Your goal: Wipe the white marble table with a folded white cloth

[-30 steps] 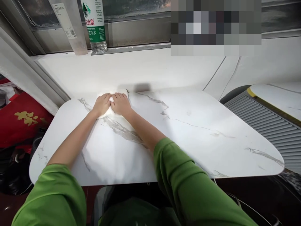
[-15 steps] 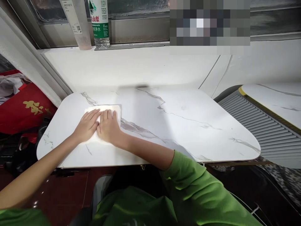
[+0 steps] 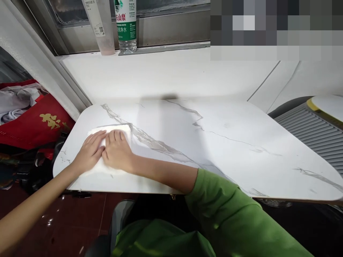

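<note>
A white cloth (image 3: 122, 128) lies spread on a white marble-patterned table (image 3: 222, 160), toward its left end. My left hand (image 3: 89, 151) rests flat on the cloth's left part, fingers stretched out and pointing away from me. Beside it, my right hand (image 3: 117, 150) presses flat on the cloth with its fingers extended. The thumbs are close together near the cloth's middle. Both palms cover much of the cloth, so its centre is hidden.
On the ledge behind the table stand a clear plastic cup (image 3: 105, 39) and a green-labelled water bottle (image 3: 127, 30). A red bag (image 3: 37, 121) with gold marks is at the left. Grey ribbed panelling (image 3: 308, 132) and another tabletop are at the right.
Both hands and the cloth have slid left and slightly toward me across the table, uncovering more of the grey vein. The view has shifted a little as well.
</note>
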A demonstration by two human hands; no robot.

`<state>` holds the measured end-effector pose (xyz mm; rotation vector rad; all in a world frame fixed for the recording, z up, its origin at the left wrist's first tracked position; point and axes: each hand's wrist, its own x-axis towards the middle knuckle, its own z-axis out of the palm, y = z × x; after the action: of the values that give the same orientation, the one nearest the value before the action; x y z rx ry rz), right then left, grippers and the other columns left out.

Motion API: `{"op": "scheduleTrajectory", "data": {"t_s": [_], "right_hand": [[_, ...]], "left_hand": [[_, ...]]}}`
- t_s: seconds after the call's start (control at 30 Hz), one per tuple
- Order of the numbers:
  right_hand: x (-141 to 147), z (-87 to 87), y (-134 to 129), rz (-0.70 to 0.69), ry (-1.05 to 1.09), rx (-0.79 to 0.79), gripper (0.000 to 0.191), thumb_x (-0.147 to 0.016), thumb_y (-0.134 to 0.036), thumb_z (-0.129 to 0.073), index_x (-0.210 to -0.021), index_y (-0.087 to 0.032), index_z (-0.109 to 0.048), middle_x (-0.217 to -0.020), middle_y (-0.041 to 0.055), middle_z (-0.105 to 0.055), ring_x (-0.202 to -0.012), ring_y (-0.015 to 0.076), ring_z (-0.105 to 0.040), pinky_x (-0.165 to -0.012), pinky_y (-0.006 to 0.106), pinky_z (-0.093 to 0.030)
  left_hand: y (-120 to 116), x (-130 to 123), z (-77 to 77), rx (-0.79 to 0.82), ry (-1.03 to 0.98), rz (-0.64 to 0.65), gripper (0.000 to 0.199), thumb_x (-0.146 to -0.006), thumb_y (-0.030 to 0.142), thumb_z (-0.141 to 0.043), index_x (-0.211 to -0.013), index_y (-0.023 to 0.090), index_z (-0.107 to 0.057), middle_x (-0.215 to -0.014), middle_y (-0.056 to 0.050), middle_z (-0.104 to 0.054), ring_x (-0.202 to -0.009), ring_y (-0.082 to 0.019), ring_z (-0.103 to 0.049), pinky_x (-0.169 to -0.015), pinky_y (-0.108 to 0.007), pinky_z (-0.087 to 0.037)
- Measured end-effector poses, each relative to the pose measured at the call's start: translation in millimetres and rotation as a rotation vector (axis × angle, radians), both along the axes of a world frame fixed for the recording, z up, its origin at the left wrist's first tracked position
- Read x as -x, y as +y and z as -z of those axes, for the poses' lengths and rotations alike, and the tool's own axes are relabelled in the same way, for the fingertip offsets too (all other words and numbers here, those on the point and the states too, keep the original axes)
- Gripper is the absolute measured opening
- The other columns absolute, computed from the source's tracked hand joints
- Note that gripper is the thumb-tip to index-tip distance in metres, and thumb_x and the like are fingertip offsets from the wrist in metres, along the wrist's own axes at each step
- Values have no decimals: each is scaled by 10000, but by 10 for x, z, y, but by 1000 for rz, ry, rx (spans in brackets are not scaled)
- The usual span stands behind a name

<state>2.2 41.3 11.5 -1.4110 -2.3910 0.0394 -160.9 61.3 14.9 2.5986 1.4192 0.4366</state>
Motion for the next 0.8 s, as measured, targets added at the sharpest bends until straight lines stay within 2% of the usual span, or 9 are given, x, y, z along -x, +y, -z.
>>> {"op": "scheduleTrajectory", "data": {"t_s": [0.17,0.3,0.43,0.5,0.6,0.8], "right_hand": [[-51,104,704,147,95,-35,493,-965,-267,-398,-1307,52,-552,-1321,261,-580,-1242,362,-488,-1110,471,-302],[-167,135,1274,220,99,-38,454,-956,-224,-389,-1285,33,-570,-1266,236,-617,-1220,347,-505,-1089,449,-315],[-311,148,1658,247,80,-33,432,-957,-188,-377,-1287,20,-562,-1290,237,-615,-1239,334,-505,-1083,452,-322],[-356,153,1740,250,63,-26,441,-964,-191,-369,-1307,20,-548,-1333,230,-595,-1265,330,-492,-1098,443,-308],[-382,158,1750,241,41,-18,455,-978,-201,-362,-1339,23,-525,-1402,226,-552,-1309,322,-465,-1127,430,-278],[-440,172,1562,191,19,-19,474,-990,-200,-350,-1388,17,-489,-1469,224,-502,-1366,301,-425,-1163,427,-242]], "left_hand": [[840,-127,28,13,-59,24,513,-898,337,-334,-1345,166,-519,-1474,-102,-528,-1395,-241,-439,-1204,-440,-294],[1521,-330,55,35,-80,44,519,-859,330,-370,-1325,188,-550,-1462,-78,-546,-1375,-244,-457,-1196,-436,-304],[1940,-522,77,13,-81,42,521,-833,298,-392,-1305,180,-579,-1431,-89,-573,-1343,-264,-488,-1175,-445,-332],[2011,-570,83,4,-74,34,523,-838,281,-387,-1312,172,-581,-1423,-91,-578,-1335,-270,-494,-1170,-447,-339],[1985,-583,81,-10,-66,31,526,-857,273,-376,-1331,158,-574,-1443,-92,-561,-1352,-269,-476,-1180,-444,-324],[1681,-599,71,-24,-41,-9,506,-895,262,-361,-1357,176,-547,-1470,-89,-536,-1379,-250,-451,-1189,-451,-307]]}}
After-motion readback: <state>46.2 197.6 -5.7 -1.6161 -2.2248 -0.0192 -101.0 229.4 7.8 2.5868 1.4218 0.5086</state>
